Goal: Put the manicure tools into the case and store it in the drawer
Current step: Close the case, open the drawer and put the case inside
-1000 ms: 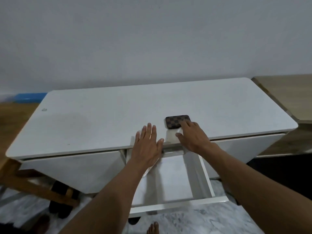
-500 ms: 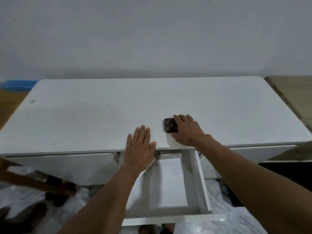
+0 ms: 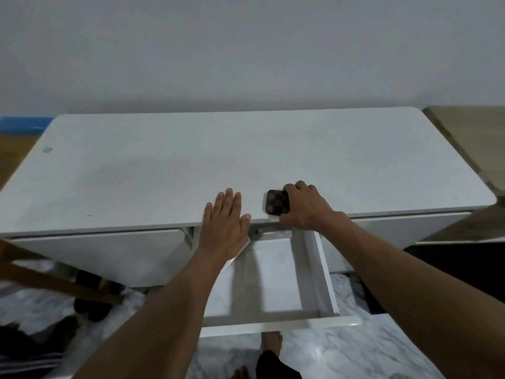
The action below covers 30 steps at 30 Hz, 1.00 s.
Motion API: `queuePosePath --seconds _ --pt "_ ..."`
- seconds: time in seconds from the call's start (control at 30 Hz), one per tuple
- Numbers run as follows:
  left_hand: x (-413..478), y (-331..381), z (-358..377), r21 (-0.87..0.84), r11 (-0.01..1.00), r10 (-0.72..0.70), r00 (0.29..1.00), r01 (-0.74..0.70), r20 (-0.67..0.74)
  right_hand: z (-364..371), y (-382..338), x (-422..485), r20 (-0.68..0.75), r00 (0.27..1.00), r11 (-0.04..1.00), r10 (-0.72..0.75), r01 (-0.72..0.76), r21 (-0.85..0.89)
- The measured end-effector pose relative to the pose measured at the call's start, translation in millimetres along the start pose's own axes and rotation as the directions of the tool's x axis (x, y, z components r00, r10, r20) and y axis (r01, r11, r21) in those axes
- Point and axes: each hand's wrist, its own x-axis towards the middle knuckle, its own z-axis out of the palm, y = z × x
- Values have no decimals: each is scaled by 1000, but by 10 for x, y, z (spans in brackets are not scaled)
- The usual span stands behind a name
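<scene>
A small dark checkered manicure case [image 3: 276, 202] is tilted up on its edge at the front of the white desk top [image 3: 246, 160]. My right hand [image 3: 306, 207] is closed around its right side. My left hand [image 3: 225, 222] lies flat with fingers spread on the desk's front edge, just left of the case. Below both hands the white drawer [image 3: 319, 272] stands pulled out, and its floor is mostly bare. A small pale object [image 3: 274, 231] lies at the drawer's back.
A white wall rises behind the desk. A wooden surface [image 3: 470, 138] adjoins on the right. A wooden chair leg [image 3: 54, 280] and dark shoes [image 3: 93, 296] are under the desk at left. My bare feet [image 3: 270, 341] stand on marble floor below the drawer front.
My right hand has gone from resting over the flat case to gripping it and tipping it up on edge. My left hand stays flat on the desk edge. The camera has moved closer.
</scene>
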Motion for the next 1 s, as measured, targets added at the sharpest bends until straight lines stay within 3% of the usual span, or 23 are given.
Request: queuePosePath --seconds 0.4,1.0 --pt "-215 -53 -9 -19 1000 20 999 -19 39 475 -147 -622 -76 993 995 -95 91 -48" --pt "-300 -32 224 20 1000 12 990 -9 -140 1552 118 -72 200 980 999 -8 15 -37"
